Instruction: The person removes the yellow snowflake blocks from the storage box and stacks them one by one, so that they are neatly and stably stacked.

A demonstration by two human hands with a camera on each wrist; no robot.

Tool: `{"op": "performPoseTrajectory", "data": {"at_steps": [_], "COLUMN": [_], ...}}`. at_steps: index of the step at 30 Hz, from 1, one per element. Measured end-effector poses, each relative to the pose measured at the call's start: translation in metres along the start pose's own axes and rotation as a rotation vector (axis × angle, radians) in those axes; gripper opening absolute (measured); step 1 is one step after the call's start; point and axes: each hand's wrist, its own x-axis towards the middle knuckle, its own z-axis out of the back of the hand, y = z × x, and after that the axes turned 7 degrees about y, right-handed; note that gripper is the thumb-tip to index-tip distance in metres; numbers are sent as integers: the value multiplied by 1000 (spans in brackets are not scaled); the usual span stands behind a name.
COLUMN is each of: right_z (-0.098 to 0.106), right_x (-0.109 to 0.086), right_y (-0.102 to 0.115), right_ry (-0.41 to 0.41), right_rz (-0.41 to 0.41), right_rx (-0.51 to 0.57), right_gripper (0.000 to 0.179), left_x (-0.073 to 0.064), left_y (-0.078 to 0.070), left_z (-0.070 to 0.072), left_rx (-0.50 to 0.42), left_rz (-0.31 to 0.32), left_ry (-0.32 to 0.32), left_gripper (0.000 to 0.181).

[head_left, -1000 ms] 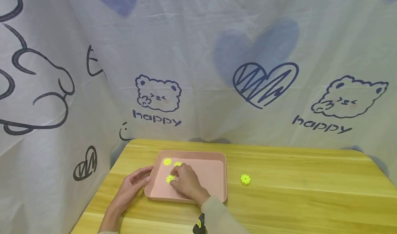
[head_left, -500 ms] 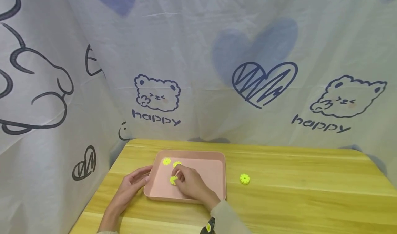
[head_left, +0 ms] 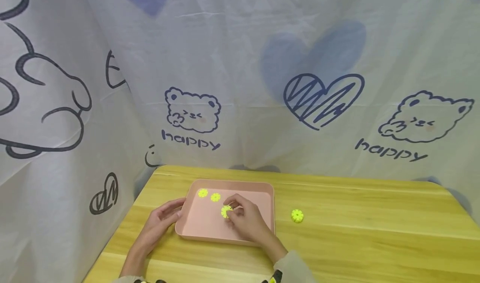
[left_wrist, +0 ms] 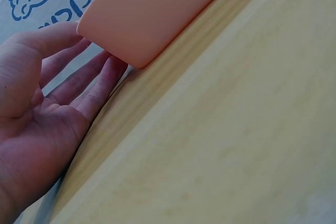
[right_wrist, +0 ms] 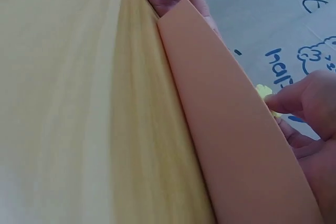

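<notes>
My right hand (head_left: pixel 245 220) pinches a yellow flower-shaped piece (head_left: pixel 226 211) with notched edges between thumb and finger, over the middle of a pink tray (head_left: pixel 243 184). In the right wrist view, the tray's side hides part of that flower-shaped piece (right_wrist: pixel 264 92) and of the fingers. Two similar yellow pieces (head_left: pixel 215 197) lie in the tray's far left part. At the tray's left end, my left hand (head_left: pixel 159 222) touches the outside of the wall with its thumb and extended fingers. The left wrist view shows the fingertips against the pink tray wall (left_wrist: pixel 142 19) near its corner.
To the right of the tray, a yellow flower-shaped piece (head_left: pixel 297 216) lies on the wood-grain table (head_left: pixel 360 237). A pale curtain (head_left: pixel 247 141) with printed bears and hearts hangs behind the table and along its left side.
My right hand has moved right across the tray with the yellow piece, away from the two lying at the far left. The left hand has stayed at the tray's end.
</notes>
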Motion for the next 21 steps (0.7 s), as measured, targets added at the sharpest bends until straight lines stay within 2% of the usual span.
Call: {"op": "performPoseTrajectory", "data": {"at_steps": [8,14,21], "right_z": [17,31,48], "right_x": [-15,-27,-39], "right_y": [6,10,12], "right_ry": [-37,-33,-50], "right_rz": [-1,-28,33], "right_rx": [82,119,94], "right_gripper": [21,30,35], "left_x": [2,0,-2], "left_y": [2,1,0], "left_z": [0,0,1], "left_rx": [0,8,21], "left_rz": [-9,-25,-25], "left_ry": [-1,11,8], "left_gripper": [50,49,47]}}
